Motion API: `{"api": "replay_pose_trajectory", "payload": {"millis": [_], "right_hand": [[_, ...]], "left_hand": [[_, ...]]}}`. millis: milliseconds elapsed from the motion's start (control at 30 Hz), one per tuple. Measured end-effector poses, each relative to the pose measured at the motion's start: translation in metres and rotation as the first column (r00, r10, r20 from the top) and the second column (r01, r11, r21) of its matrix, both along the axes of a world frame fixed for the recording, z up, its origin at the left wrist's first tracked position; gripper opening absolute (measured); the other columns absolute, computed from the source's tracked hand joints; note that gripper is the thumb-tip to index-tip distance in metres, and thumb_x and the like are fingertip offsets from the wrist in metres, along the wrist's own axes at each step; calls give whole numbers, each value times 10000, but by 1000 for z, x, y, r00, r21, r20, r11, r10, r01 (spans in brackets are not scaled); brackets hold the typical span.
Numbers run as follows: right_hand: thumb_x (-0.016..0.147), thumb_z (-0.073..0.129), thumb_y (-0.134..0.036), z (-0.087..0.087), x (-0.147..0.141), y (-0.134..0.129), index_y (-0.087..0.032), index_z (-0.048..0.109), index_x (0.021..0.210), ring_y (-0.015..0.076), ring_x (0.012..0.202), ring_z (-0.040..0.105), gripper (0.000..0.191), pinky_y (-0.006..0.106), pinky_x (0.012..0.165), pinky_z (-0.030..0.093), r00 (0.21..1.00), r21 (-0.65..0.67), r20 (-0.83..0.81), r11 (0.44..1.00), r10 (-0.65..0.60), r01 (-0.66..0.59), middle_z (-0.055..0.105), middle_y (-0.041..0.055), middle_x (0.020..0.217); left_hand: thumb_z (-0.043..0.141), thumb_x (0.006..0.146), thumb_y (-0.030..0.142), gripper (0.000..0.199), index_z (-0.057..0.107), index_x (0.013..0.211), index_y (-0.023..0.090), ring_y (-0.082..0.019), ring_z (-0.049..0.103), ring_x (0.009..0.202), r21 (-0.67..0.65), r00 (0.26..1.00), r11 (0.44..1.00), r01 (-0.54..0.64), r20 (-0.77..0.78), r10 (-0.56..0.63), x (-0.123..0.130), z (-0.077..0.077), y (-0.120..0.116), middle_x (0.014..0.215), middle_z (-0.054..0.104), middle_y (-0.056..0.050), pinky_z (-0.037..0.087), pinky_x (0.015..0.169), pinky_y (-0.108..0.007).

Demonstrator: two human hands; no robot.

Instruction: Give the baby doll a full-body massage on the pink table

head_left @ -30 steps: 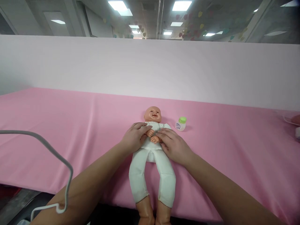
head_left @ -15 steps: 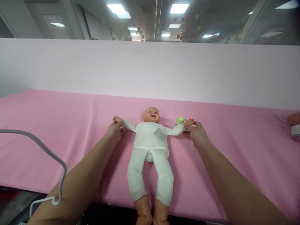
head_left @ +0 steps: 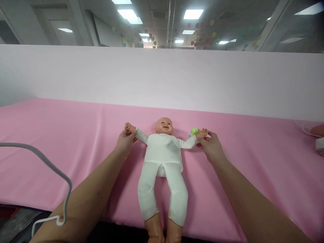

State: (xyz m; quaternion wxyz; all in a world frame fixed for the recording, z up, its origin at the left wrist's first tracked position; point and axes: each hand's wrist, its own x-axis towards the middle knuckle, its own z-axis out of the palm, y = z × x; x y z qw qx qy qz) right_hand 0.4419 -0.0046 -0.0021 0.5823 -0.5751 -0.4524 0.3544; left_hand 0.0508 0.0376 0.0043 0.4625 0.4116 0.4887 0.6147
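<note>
A baby doll [head_left: 164, 148] in a white cloth suit lies on its back on a pink padded surface [head_left: 83, 135], its head toward the wall and its bare feet over the near edge. My left hand [head_left: 125, 141] is closed around the doll's wrist on the left side, thumb on top. On the right side, my right hand [head_left: 210, 145] pinches the doll's other wrist. Both doll arms are stretched out sideways and slightly raised. Just behind the doll's right-side forearm stands a small item with a green top [head_left: 194, 131], partly hidden.
A white wall panel [head_left: 162, 77] runs along the back, with glass above it. A grey cable [head_left: 50, 160] loops over my left forearm. At the far right edge, a clear bag [head_left: 307, 128] and a white object [head_left: 319, 144] are partly cut off.
The doll's left-side hand has risen slightly and moved inward with my left hand. The doll's right-side hand has also shifted a little inward. Both wrists stay held.
</note>
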Motion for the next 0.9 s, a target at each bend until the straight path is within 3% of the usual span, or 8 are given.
{"api": "replay_pose_trajectory", "payload": {"millis": [67, 133, 267, 433, 600, 667, 767, 900], "right_hand": [[810, 837, -456, 8, -14, -11, -286, 515, 1382, 285, 1076, 755, 677, 445, 919, 656, 989, 62, 140, 998, -36, 28, 746, 98, 1257], [850, 795, -435, 15, -29, -24, -284, 571, 1353, 292, 1118, 742, 571, 458, 970, 630, 953, 154, 303, 987, 6, -56, 733, 96, 1306], [928, 676, -314, 22, -53, -42, -306, 667, 1269, 294, 1108, 737, 341, 501, 1005, 599, 748, 254, 660, 917, 69, -308, 758, 55, 1266], [967, 537, -122, 16, -75, -47, -255, 700, 1248, 297, 1158, 697, 351, 515, 1023, 575, 407, 276, 913, 745, -7, -608, 760, 71, 1243], [972, 524, -77, 11, -84, -45, -250, 714, 1250, 293, 1195, 676, 378, 511, 1052, 557, 312, 264, 948, 707, -64, -657, 752, 82, 1260], [977, 520, -85, 11, -84, -45, -237, 712, 1247, 295, 1192, 678, 365, 516, 1056, 555, 316, 265, 947, 704, -60, -659, 753, 90, 1259], [996, 512, -127, 14, -81, -45, -223, 697, 1256, 292, 1172, 688, 333, 520, 1055, 554, 378, 265, 926, 722, -5, -640, 758, 95, 1249], [996, 579, -284, 18, -64, -41, -265, 630, 1350, 278, 1112, 722, 358, 468, 965, 601, 636, 283, 771, 868, 48, -408, 749, 82, 1274]], "left_hand": [[810, 828, 302, 321, 698, 1114, 214, -267, 723, 1103, 98, 982, 994, 52, -186, -33, 6, 6, -11, 1147, 755, -82, 597, 966, -405], [806, 812, 285, 326, 727, 1124, 238, -277, 720, 1101, 160, 913, 981, 107, -406, -33, 15, 10, -23, 1138, 774, -60, 574, 984, -412], [776, 823, 247, 370, 770, 1188, 307, -280, 707, 1106, 256, 661, 927, 273, -750, 13, 29, 13, -37, 1175, 785, -28, 537, 999, -407], [798, 860, 338, 350, 795, 1208, 305, -299, 668, 1165, 348, 492, 808, 475, -866, 84, 32, 5, -34, 1209, 781, -64, 528, 1016, -438], [752, 872, 239, 355, 800, 1211, 332, -310, 634, 1222, 293, 391, 785, 546, -918, 70, 32, 3, -31, 1232, 775, -63, 531, 1033, -484], [771, 843, 232, 358, 808, 1186, 323, -320, 619, 1277, 280, 429, 800, 531, -903, 31, 34, 3, -32, 1258, 771, -62, 502, 1095, -505], [810, 797, 258, 389, 800, 1185, 292, -318, 637, 1280, 247, 600, 872, 424, -797, -66, 37, 2, -35, 1268, 768, -67, 485, 1134, -490], [799, 802, 281, 360, 768, 1160, 250, -295, 690, 1187, 122, 882, 963, 240, -441, -164, 36, 9, -35, 1246, 762, -74, 561, 1041, -444]]}}
